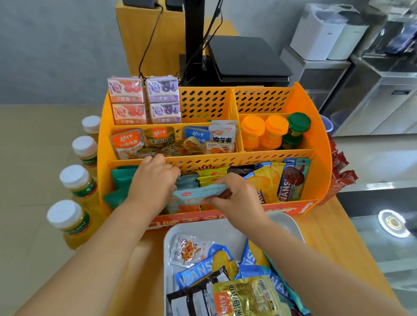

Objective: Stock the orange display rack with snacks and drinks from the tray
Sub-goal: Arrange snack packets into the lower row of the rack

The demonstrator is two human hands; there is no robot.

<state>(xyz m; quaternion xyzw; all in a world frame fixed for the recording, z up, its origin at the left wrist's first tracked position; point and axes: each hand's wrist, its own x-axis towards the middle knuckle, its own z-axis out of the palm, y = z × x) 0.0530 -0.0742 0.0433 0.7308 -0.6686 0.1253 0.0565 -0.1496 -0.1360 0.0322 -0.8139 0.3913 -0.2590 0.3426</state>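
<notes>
Head view. An orange display rack (323, 149) is seen standing on a wooden desk (331, 235), with a white tray (284, 222) just in front of it on the near side. A light blue snack packet (200, 191) is held over the rack's front compartment: the right hand (237, 195) is curled around its right end, and the left hand (154, 179) is placed at its left end, fingers bent down into the compartment beside green packets (120, 181); whether the left fingers actually pinch the packet cannot be told. In the same front compartment, yellow packets (212, 174) and blue biscuit packs (291, 179) are stood to the right. The middle tier is filled with small fish-snack sachets (152, 139) on the left and orange- and green-lidded jars (274, 131) on the right. Four drink cartons (144, 100) are stacked in the rear left compartment. A row of white-capped juice bottles (76, 189) is lined up just outside the rack's left wall. In the tray, a gold sachet (247, 300), blue wrappers (198, 272) and a clear sachet (189, 250) are heaped together.
</notes>
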